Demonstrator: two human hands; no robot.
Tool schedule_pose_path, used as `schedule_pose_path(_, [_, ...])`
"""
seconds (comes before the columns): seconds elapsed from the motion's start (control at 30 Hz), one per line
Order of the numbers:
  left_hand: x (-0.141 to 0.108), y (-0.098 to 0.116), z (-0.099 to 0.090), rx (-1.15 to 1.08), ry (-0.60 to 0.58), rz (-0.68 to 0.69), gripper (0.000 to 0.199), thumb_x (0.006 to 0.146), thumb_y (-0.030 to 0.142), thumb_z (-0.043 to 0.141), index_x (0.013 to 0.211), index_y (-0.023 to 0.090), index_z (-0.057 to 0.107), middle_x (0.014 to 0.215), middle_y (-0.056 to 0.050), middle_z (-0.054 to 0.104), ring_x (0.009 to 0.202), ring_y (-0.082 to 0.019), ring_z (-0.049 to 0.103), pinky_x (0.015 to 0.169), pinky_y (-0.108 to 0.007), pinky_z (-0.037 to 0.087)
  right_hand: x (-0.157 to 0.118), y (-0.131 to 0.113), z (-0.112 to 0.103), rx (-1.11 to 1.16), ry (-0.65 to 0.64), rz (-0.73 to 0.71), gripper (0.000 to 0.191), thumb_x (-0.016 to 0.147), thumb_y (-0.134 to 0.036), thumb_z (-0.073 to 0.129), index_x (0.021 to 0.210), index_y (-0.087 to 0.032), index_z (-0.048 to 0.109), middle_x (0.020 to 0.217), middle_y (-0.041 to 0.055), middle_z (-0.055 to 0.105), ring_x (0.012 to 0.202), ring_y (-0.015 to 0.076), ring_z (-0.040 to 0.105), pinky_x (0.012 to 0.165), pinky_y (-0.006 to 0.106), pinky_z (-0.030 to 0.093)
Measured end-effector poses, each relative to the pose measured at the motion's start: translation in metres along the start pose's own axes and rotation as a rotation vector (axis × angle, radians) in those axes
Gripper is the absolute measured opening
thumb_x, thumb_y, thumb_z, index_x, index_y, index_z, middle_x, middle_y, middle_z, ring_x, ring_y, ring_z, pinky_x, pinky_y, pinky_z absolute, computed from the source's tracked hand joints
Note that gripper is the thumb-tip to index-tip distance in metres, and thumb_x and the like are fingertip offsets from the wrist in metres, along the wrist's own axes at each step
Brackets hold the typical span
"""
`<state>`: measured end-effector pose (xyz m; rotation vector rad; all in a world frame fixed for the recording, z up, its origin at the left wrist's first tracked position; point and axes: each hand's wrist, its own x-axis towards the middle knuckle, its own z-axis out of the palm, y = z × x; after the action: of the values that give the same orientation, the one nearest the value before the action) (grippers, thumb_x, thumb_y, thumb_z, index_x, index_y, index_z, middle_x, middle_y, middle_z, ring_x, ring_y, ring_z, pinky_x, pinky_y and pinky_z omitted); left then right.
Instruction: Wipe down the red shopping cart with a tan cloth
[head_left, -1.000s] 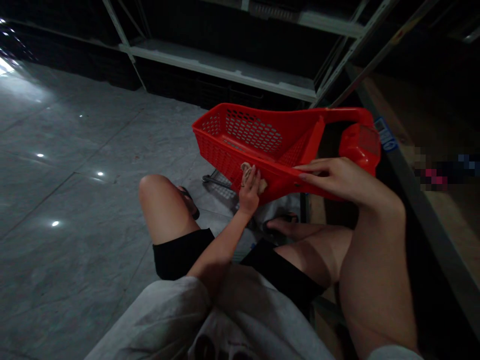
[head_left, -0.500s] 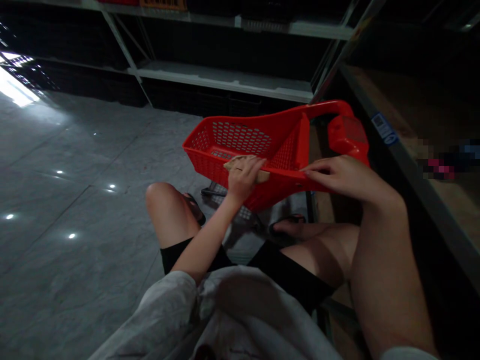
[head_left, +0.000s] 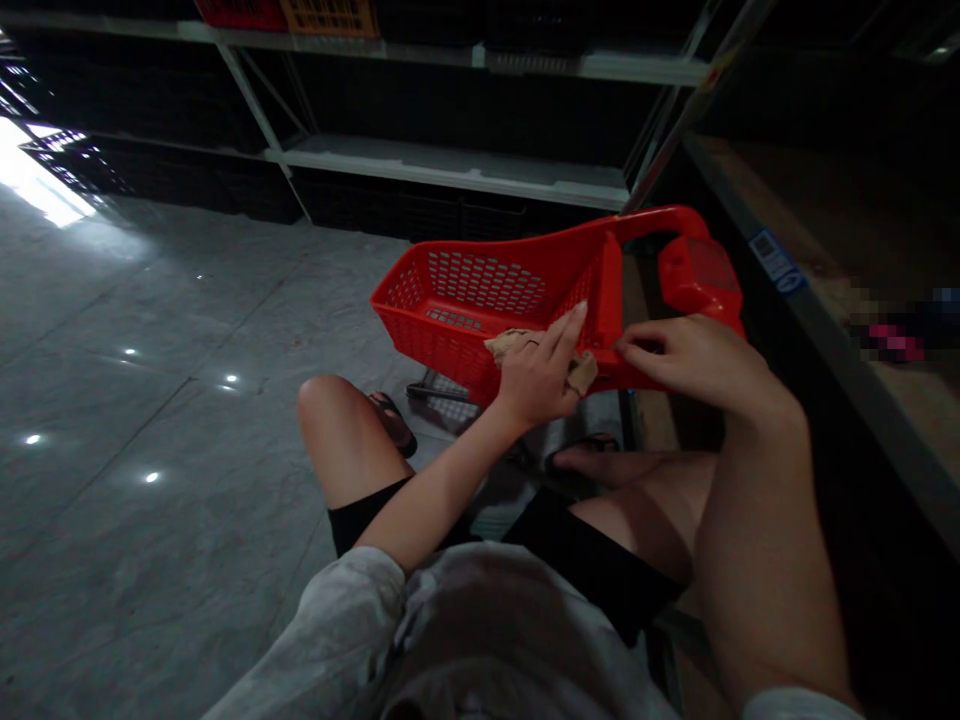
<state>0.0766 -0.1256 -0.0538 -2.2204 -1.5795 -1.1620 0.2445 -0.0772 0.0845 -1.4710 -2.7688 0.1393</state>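
Your left hand (head_left: 538, 378) has slid along the red cart's (head_left: 555, 264) near rim (head_left: 431, 324) toward your right hand (head_left: 694, 355) | left holds the cloth (head_left: 507, 345), fingers extended | cart just ahead, long axis left to right, handle (head_left: 675, 217) nearer your right hand, whose grip you cannot tell

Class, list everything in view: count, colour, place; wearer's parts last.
Cart: one, red, centre
Cloth: one, beige, cart's rim
Rack: one, grey, behind cart
Crates: one red, one orange, upper left; others unclear
Ledge: one, brown, right
Label: one, blue-white, ledge's edge
Blurred items: uncountable, partly pink, ledge
Floor: one, grey, left
Sandals: two, black, near cart
Shorts: one, black, lower centre
Shirt: one, grey, bottom
Arms, legs: two each, lower half
Left hand: one, on cloth
Right hand: one, at rim
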Motion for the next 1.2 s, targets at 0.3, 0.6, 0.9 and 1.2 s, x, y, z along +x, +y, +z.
schedule_pose_path(0.3, [-0.035,-0.190,-0.069,0.343,-0.182,-0.445,0.022,0.096,0.019,0.050,0.107,0.015,0.069,0.112,-0.012,0.071,0.112,-0.028,0.058,0.108,-0.045,0.037,-0.005,0.006,-0.003,0.041,-0.016,-0.008,0.038,0.091,-0.044,0.047,0.090,-0.023,0.078,0.082,0.0082,0.077,0.070,0.0232,0.067,0.060,0.032,0.041])
schedule_pose_path(0.6, [0.004,-0.023,0.003,0.163,-0.081,-0.192,0.048,0.103,0.058,0.044,0.129,0.023,0.064,0.108,-0.008,0.072,0.101,-0.025,0.063,0.089,-0.038,0.042,0.001,0.001,0.000,0.102,-0.055,-0.014,0.034,0.089,-0.040,0.046,0.077,-0.022,0.073,0.073,0.0057,0.074,0.066,0.0206,0.066,0.061,0.030,0.041])
schedule_pose_path(0.9, [-0.024,-0.186,-0.065,0.393,-0.186,-0.457,0.039,0.104,0.037,0.037,0.087,0.018,0.068,0.097,-0.011,0.073,0.099,-0.026,0.065,0.105,-0.043,0.038,-0.010,0.019,0.007,-0.068,0.099,0.056,0.049,0.095,-0.052,0.040,0.072,-0.024,0.074,0.068,0.0072,0.071,0.062,0.0227,0.062,0.057,0.032,0.033])
schedule_pose_path(1.2, [-0.011,-0.137,-0.030,0.400,-0.081,-0.563,0.058,0.108,0.043,0.026,0.083,0.015,0.070,0.089,-0.015,0.074,0.089,-0.027,0.066,0.087,-0.043,0.043,0.001,0.014,0.006,-0.103,0.023,0.046,0.049,0.095,-0.049,0.040,0.072,-0.022,0.074,0.073,0.0081,0.074,0.067,0.0220,0.065,0.058,0.031,0.034])
